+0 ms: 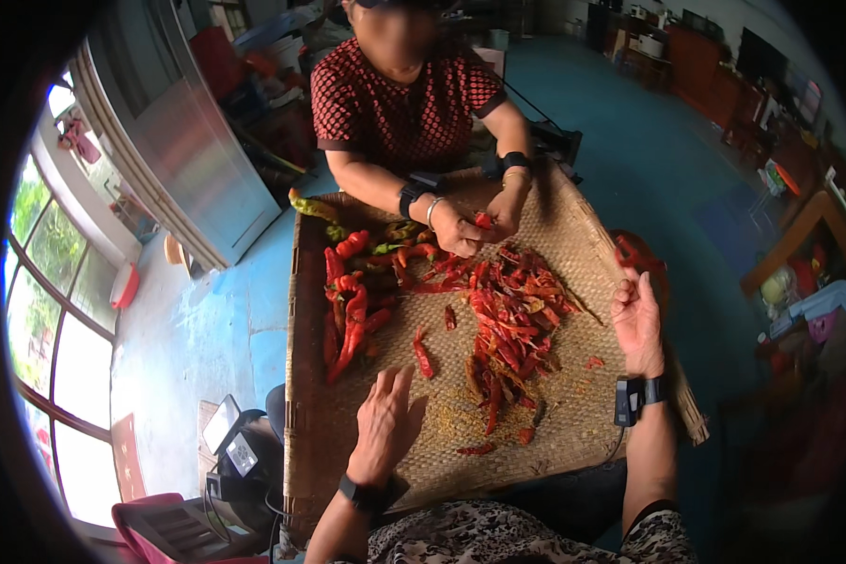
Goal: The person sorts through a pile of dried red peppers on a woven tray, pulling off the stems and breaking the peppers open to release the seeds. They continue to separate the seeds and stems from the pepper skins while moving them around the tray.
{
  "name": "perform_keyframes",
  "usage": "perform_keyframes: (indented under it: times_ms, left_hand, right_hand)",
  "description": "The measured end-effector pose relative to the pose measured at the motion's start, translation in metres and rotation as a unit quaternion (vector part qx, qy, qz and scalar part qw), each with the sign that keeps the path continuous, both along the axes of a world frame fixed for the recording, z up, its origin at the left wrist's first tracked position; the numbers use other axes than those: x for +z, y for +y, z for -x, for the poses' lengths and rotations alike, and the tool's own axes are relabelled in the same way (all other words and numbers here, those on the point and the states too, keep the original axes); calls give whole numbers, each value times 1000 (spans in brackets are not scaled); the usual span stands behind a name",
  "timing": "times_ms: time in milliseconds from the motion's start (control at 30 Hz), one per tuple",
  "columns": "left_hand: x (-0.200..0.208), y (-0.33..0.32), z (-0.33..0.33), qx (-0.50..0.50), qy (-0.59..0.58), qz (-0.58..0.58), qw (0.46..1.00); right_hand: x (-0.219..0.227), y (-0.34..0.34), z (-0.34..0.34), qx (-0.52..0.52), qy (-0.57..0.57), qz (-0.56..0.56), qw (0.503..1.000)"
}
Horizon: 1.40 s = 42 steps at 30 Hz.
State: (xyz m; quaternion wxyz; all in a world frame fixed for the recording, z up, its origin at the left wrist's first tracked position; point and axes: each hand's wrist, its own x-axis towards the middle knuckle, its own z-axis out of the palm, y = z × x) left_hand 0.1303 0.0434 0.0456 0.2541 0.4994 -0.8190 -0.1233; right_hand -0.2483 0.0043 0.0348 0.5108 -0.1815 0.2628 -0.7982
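Observation:
My left hand point(383, 423) hovers over the near left of a woven tray point(573, 428), fingers stretched and nothing in them. A single red chili point(423, 354) lies just beyond it. My right hand point(637, 320) is raised by the tray's right edge, palm turned inward, fingers loosely bent and apart. Something red shows past its fingertips; whether they touch it I cannot make out. Between my hands is a heap of split, dried-looking red chilies point(509, 324), with loose yellow seeds point(456, 404) around its near end. Whole red chilies point(354, 320) and some green ones lie at the left.
Across the tray, a person in a red-patterned top point(409, 103) holds a red chili piece point(482, 220) in both hands. A dark red object point(656, 282) stands beside the tray's right edge. A pink chair point(150, 522) and black equipment point(240, 461) are at the lower left.

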Motion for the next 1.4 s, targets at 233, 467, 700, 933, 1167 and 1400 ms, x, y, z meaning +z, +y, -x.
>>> perform_keyframes:
  times_ms: [233,467,700,933,1167,1400]
  left_hand:
    - [-44,-46,32,43,-51,-102,993]
    - [-59,-53,44,-6,-16,-92,996]
    - [-48,-40,46,25,290,-197,936]
    - [-23,-5,94,-89,343,-293,888]
    - [-37,-18,92,-78,323,-228,915]
    - [-23,-70,96,-53,156,-51,985]
  right_hand:
    - [-2,14,-45,184,318,-59,928]
    - [-14,24,-61,242,451,-74,856]
    - [-28,14,-70,311,548,2,776]
    - [-27,19,-87,366,602,-6,710]
    - [-5,21,-63,271,508,-69,815]
    - [-1,-2,18,-25,-66,0,998]
